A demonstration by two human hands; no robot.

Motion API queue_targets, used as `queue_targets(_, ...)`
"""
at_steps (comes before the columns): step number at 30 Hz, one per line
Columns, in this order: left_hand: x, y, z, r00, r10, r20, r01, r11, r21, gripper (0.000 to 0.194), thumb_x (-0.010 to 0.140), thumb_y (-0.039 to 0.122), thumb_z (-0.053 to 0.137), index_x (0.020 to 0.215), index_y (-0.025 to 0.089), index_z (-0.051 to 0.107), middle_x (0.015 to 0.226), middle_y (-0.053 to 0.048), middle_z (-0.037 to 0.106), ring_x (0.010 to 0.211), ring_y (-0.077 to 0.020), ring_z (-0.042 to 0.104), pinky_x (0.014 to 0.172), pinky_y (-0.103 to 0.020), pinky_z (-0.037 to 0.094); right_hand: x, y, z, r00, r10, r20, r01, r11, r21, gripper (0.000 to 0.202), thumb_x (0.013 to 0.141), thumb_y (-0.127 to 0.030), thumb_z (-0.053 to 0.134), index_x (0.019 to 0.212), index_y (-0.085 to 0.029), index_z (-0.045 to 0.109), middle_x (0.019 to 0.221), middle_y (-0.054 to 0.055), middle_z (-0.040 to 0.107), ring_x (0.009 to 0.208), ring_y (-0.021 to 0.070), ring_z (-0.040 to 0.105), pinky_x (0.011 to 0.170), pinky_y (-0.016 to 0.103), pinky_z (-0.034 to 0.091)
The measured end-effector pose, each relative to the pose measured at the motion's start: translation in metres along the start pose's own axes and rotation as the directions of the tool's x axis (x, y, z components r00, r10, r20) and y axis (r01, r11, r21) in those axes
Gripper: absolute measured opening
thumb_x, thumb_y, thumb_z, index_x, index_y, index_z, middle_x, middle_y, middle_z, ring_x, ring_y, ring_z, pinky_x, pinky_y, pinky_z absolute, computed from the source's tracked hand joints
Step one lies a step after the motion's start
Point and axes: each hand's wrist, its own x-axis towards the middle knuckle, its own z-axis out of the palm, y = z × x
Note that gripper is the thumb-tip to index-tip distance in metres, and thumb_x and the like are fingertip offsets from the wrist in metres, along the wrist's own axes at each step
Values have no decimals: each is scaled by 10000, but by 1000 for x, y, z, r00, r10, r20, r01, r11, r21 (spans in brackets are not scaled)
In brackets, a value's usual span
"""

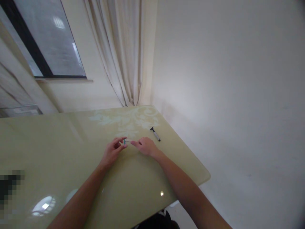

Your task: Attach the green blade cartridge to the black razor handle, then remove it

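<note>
My left hand (pixel 112 152) pinches a small razor head (pixel 125 142) between thumb and fingertips; it shows white, dark and green bands. From the right, my right hand (pixel 146 146) is closed round a thin pale stick (pixel 128 140), whose far end reaches to the small head or very near it. Too little of the stick shows to tell its kind. Beyond my right hand a razor (pixel 155 134) with a grey and black handle lies on the table, touched by neither hand.
The glossy cream table (pixel 133 181) has a pale floral pattern towards its far corner. A white wall (pixel 226 95) runs along its right side. Curtains (pixel 126 57) and a window (pixel 52 38) stand behind it. A pixelated dark patch (pixel 9 187) covers something at left.
</note>
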Motion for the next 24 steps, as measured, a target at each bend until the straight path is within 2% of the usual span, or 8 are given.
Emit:
queue_targets(2,0,1,0,1000,-1,6,1,1000,1,479,763,470,790,1164,208,771,825,5,601,601,-106,473,569,-241,389,0,0,0,1000,-15,16,15,1000,13,809,1004,-787,293,696,-171,716,642,35,614,578,135,469,555,272,237)
queue_targets(6,-1,3,0,1000,3,3,-3,1000,3,472,752,466,797,1148,208,773,848,2,607,609,-108,481,580,-246,400,-1,-1,0,998,61,-20,-60,998,16,831,991,-812,272,671,-167,686,629,34,591,571,132,453,553,264,239)
queue_targets(10,-1,4,1,1000,2,9,-2,1000,-1,471,768,476,786,1157,212,768,825,10,597,604,-107,472,576,-243,398,-2,-3,-1,1000,4,27,-5,1000,30,815,996,-801,289,676,-163,682,626,26,581,565,124,444,551,260,238)
queue_targets(13,-1,5,1,1000,5,5,-5,1000,-4,472,758,476,788,1148,211,766,816,12,594,607,-111,473,568,-241,397,-2,-5,-1,997,76,-14,-76,997,1,814,1006,-787,280,686,-165,696,650,40,609,585,135,466,557,265,250)
queue_targets(17,-1,6,1,1000,-8,10,8,1000,14,491,765,498,784,1164,212,766,723,32,546,593,-119,455,558,-239,380,-3,-8,-1,1000,-8,7,8,1000,4,832,1002,-798,255,708,-175,720,661,48,637,588,142,493,558,269,266)
queue_targets(21,-1,5,1,1000,-5,-5,5,1000,15,508,754,519,788,1157,210,771,775,11,590,608,-125,474,567,-248,392,-5,-12,-1,998,60,-31,-61,998,-28,818,1006,-788,267,746,-180,748,702,73,680,625,169,557,578,276,307)
queue_targets(24,-1,4,0,1000,-7,3,7,1000,20,508,762,498,794,1180,211,768,781,13,589,602,-119,466,575,-250,390,-4,-12,2,1000,16,-8,-16,1000,-12,817,1001,-795,266,740,-186,744,707,73,687,624,171,571,582,275,321)
